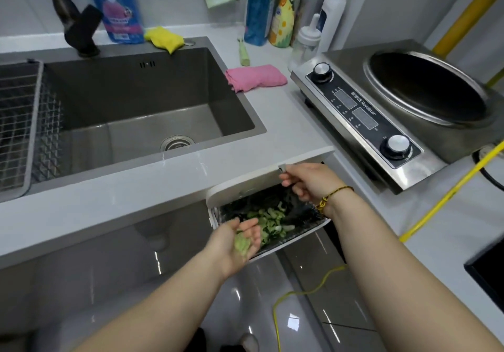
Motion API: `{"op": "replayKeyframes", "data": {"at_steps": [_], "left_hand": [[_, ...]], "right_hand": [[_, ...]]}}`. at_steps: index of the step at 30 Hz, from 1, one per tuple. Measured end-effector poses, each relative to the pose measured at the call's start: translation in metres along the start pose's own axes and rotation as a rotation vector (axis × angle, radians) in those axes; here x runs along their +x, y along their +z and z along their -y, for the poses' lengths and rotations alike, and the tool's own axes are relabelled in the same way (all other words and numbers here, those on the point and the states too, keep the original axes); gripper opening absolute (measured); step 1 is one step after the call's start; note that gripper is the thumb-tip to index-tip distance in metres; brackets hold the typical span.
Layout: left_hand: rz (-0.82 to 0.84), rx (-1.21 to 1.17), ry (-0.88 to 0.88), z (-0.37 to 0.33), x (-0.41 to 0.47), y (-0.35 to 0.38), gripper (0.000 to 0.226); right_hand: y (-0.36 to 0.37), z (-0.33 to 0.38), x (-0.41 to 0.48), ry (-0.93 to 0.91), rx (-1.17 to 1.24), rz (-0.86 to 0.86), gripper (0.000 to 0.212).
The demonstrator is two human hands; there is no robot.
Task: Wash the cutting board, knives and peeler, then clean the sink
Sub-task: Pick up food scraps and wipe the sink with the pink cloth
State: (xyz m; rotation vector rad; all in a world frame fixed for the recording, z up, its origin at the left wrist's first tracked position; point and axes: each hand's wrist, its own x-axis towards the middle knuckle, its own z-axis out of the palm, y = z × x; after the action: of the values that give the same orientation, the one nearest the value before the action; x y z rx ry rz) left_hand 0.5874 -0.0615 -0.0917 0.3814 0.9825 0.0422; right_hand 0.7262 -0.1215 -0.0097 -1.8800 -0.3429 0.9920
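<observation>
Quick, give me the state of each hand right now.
Left hand: open, palm up, green scraps lying on it.
Right hand: closed, gripping the bin lid by its edge.

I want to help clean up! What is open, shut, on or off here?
bin lid: lifted open.
bin: green scraps inside.
right hand: pinches the bin lid's edge.
left hand: open, green scraps on its palm.
sink: strainer in the drain.
cooker: displays dark.
</observation>
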Motion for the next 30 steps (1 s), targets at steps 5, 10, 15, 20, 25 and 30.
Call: {"op": "replayKeyframes", "data": {"at_steps": [5, 10, 15, 20, 25, 30], "left_hand": [[0.039, 0.527, 0.271, 0.006, 0.024, 0.033, 0.05], [0.059, 1.632, 0.526, 0.006, 0.049, 0.016, 0.049], [0.125, 1.807, 0.783, 0.002, 0.047, 0.011, 0.048], [0.215, 1.993, 0.934, 0.007, 0.036, 0.005, 0.049], [0.195, 1.549, 1.308, 0.007, 0.007, 0.006, 0.045], [0.019, 1.333, 1.673, -0.009, -0.017, -0.008, 0.034]], "right_hand": [[0.001, 0.003, -0.006, -0.004, -0.089, -0.036, 0.029], [-0.003, 0.001, -0.006, -0.045, -0.168, -0.053, 0.029], [-0.004, -0.004, 0.001, -0.032, -0.181, -0.037, 0.028], [-0.004, -0.003, 0.001, -0.065, -0.154, -0.045, 0.03], [-0.003, 0.001, 0.0, -0.044, -0.122, -0.08, 0.031], [-0.003, -0.02, -0.004, -0.022, -0.123, -0.153, 0.035]]}}
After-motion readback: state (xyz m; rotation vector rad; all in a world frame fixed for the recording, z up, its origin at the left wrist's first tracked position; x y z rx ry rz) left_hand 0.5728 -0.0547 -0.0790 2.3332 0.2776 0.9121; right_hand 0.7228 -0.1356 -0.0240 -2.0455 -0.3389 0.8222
